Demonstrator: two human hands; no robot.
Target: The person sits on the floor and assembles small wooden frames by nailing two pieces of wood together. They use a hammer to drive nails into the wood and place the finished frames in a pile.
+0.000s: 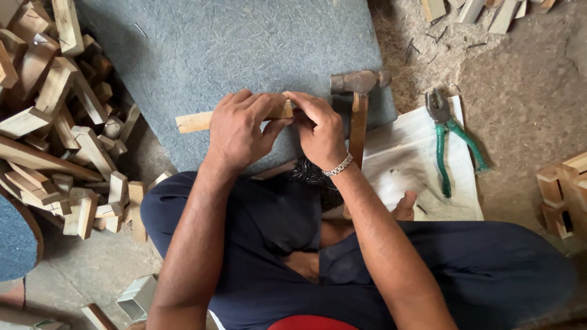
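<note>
Both hands meet over a thin wood strip [194,121] that lies across the grey mat [244,43]. The left hand [239,129] covers the middle of the strip with its fingers curled down on it, pinning it. The right hand [319,129] pinches at the strip's right end, fingertips drawn together; whether they hold a small nail there I cannot tell. The strip's left end juts out bare past the left hand.

The hammer [358,104] lies untouched just right of the right hand, head away from the person and handle pointing back. Further right, green-handled pliers [449,137] rest on a white sheet [416,177].

Judging by this, the work on this strip is at an early, positioning stage: the piece is set and steadied, but no tool is in hand. A big heap of wood blocks [61,122] lies left of the left hand, and a few joined pieces [562,189] sit far right, so much stock seems left.
</note>
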